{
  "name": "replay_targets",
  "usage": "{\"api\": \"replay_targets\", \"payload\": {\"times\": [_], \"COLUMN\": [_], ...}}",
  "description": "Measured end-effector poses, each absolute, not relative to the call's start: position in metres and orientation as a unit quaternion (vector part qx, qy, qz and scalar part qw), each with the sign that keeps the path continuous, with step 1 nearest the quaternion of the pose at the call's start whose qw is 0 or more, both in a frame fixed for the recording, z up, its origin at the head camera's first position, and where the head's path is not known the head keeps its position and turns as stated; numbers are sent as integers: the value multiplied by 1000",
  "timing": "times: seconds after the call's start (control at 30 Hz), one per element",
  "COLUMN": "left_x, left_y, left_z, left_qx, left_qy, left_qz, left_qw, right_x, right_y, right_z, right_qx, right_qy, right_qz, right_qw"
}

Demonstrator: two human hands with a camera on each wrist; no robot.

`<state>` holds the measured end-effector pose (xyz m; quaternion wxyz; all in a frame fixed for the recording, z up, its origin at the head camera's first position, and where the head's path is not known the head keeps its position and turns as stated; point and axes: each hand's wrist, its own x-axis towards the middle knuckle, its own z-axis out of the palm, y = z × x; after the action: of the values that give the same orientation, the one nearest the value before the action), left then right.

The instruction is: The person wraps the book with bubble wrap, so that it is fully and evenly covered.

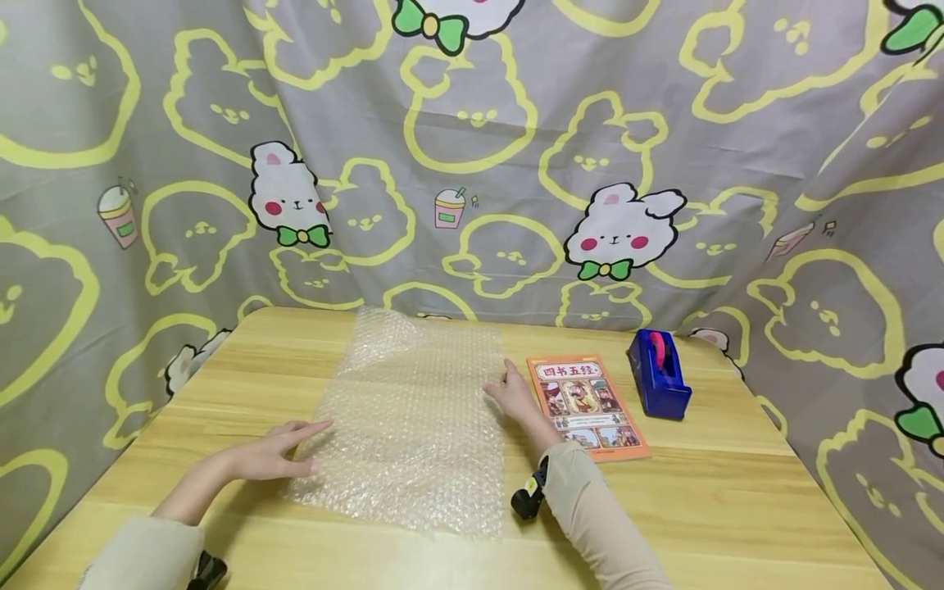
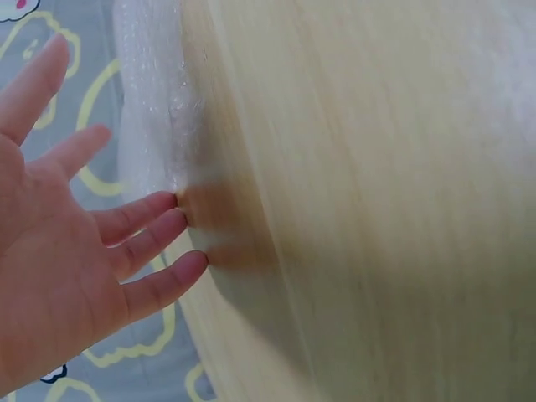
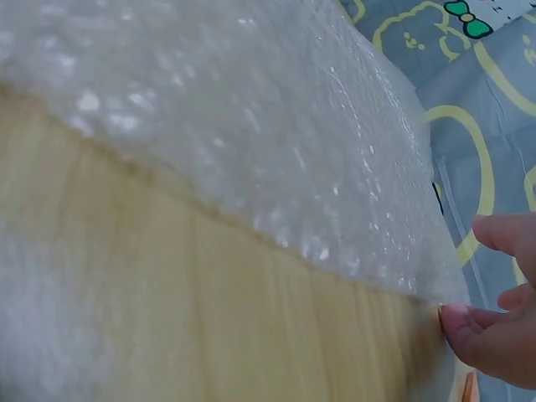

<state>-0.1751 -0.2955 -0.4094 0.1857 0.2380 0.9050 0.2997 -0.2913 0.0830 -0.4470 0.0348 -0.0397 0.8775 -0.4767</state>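
Note:
A sheet of clear bubble wrap point(image 1: 416, 426) lies on the wooden table, slightly rumpled. At its left edge is my left hand point(image 1: 269, 453), fingers spread, with the fingertips over the margin of the sheet. The left wrist view shows that hand's fingers point(image 2: 151, 289) apart, several tips touching the tabletop beside the wrap. My right hand point(image 1: 516, 401) rests at the sheet's right edge, between the wrap and a book. In the right wrist view, a fingertip point(image 3: 456, 322) presses down at the wrap's border, the thumb side held apart from it.
The orange-bordered book point(image 1: 587, 407) lies flat to the right, partly behind my right forearm. Beyond it stands a blue tape dispenser point(image 1: 659, 377) with a pink core. A grey patterned curtain point(image 1: 501, 197) hangs around the far and side edges of the table point(image 1: 737, 492).

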Motion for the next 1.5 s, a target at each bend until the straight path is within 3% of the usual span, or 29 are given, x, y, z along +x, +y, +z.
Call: {"api": "replay_targets", "payload": {"times": [0.3, 0.43, 0.9, 1.23, 1.37, 1.5], "left_x": [-181, -183, -193, -201, -204, -206], "left_y": [-300, -304, -300, -298, -298, -296], "left_z": [-414, -415, -417, -419, -420, -420], "left_qx": [265, 241, 183, 161, 179, 192], "left_qy": [859, 845, 851, 868, 868, 875], "left_qz": [404, 446, 466, 443, 439, 423], "left_qw": [166, 170, 157, 157, 149, 137], "right_x": [-300, -299, -296, -359, -358, -315], "right_y": [93, 95, 95, 124, 124, 114], "right_z": [-460, -462, -464, -554, -556, -499], "right_qx": [-76, -81, -111, -249, -267, -219], "right_qy": [841, 825, 834, 836, 841, 858], "right_qz": [-536, -559, -541, -487, -469, -465], "right_qw": [17, 31, 4, -42, -49, -15]}}
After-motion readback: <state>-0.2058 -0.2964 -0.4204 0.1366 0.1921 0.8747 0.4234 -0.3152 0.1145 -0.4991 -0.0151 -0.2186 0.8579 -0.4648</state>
